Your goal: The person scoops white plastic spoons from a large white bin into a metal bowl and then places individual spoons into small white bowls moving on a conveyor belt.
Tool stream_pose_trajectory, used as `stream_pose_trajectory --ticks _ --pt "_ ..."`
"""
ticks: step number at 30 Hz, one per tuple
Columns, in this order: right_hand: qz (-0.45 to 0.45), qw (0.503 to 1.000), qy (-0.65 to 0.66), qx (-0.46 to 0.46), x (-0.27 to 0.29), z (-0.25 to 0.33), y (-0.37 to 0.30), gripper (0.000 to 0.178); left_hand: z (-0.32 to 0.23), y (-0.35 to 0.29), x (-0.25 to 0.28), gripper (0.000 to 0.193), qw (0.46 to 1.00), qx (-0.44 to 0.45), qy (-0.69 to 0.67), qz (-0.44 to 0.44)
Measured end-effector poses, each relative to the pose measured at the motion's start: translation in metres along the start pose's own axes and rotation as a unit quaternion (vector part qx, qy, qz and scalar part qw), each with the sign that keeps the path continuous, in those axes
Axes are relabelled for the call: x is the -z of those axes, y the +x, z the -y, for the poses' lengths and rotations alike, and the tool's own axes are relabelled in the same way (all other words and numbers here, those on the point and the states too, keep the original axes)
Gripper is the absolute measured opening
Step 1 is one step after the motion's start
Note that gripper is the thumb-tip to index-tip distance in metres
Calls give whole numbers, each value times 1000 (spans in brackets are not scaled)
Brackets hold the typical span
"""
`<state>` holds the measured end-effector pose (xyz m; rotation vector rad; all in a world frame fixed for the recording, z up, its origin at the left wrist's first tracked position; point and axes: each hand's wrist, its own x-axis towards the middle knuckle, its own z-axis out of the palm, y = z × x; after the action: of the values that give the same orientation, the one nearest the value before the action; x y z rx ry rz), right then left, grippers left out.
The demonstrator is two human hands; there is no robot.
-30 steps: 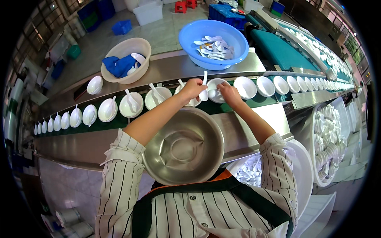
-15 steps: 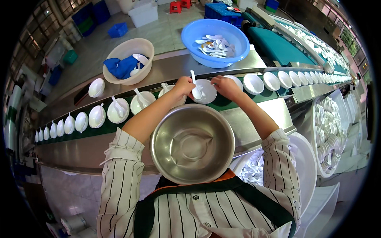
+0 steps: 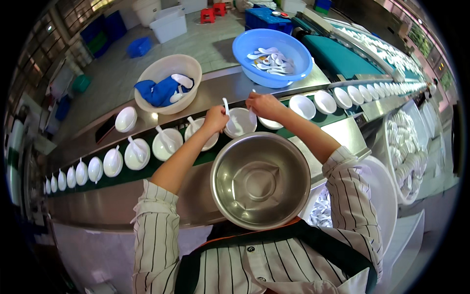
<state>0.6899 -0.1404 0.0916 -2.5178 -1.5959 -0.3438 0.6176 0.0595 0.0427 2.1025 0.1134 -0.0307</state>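
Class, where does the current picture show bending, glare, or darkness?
In the head view, the metal counter curves near the rim; in the head view, glare streaks the steel basin; in the head view, the leftmost bowls look narrow, and the corners fall to black.

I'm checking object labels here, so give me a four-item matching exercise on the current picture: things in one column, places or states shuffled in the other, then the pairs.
1. Left hand
2. Light blue basin
3. Cream basin
4. Metal basin

A. Contains a blue cloth
B. Right in front of the striped shirt
C. Grips a white spoon
D. Contains several white spoons, no cloth

Pairs: 1-C; 2-D; 3-A; 4-B
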Motion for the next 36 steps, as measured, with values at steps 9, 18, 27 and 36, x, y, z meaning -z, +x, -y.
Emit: stream_pose_trajectory --ticks 9,18,27,36 --pt "-142 962 103 -210 49 37 -112 37 -1 -114 26 49 969 55 -146 194" --pt "-315 558 626 -444 65 168 -306 58 -79 -183 -45 37 937 202 -221 180" --pt "-387 385 410 -731 -107 145 -565 60 -159 -152 -397 76 896 -156 16 416" --pt "-214 287 256 -898 -203 179 -819 72 -2 -143 -650 80 896 40 339 284"
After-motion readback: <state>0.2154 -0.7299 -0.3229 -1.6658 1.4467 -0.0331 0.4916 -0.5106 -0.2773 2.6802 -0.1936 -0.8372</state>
